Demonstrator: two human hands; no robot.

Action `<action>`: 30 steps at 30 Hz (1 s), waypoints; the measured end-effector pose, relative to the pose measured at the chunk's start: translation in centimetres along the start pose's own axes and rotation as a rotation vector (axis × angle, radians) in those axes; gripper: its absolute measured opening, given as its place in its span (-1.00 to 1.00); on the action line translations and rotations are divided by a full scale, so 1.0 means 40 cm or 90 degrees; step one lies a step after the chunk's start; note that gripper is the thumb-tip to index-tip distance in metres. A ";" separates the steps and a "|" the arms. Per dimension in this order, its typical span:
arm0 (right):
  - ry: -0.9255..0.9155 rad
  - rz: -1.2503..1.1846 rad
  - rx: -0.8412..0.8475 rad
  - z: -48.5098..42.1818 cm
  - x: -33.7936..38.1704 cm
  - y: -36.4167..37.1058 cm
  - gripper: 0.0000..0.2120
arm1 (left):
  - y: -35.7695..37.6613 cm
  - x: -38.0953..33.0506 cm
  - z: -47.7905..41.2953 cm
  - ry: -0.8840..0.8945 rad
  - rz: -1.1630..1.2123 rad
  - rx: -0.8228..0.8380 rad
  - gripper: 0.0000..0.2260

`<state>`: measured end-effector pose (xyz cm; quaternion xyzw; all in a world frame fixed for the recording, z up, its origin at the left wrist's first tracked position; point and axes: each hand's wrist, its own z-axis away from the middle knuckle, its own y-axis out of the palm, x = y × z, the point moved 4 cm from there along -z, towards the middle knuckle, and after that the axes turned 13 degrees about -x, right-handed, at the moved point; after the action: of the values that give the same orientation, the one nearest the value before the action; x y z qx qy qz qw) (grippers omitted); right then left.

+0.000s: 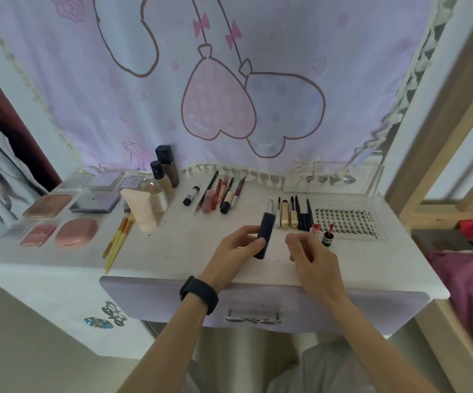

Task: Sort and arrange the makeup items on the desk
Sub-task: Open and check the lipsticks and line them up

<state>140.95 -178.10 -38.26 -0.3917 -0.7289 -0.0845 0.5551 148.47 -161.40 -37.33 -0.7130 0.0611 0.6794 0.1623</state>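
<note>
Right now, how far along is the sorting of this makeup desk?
Mostly done, it seems. Palettes and compacts sit grouped at left, bottles at the back, lip pencils and slim tubes in rows. The left hand grips a dark tube; the right hand hovers empty. The tube and two small red items look unplaced.

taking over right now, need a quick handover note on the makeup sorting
Left hand grips a dark tube above the front of the desk. Right hand is loosely curled beside it, nothing visible in it.
Done: palettes and compacts grouped left, then brushes, bottles, lip pencil row, wand row, lash tray on the right.
Left: place the dark tube; the small open red bottle by the lash tray looks unsorted.
</note>
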 end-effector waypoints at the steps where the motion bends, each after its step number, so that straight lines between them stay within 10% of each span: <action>1: 0.010 -0.006 0.005 -0.005 -0.001 -0.002 -0.49 | 0.001 0.003 -0.001 0.006 -0.016 0.010 -0.81; 14: -0.012 0.144 0.064 0.000 -0.038 0.037 -0.44 | 0.045 0.044 0.010 0.173 -0.359 -0.200 -0.64; 30: 0.102 -0.006 0.030 -0.005 -0.029 0.020 -0.56 | 0.001 0.066 0.014 0.161 -0.153 -0.328 -0.55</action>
<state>141.70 -178.22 -39.45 -0.3672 -0.6854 -0.1010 0.6206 148.10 -160.93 -39.96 -0.8116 -0.1782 0.5544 0.0469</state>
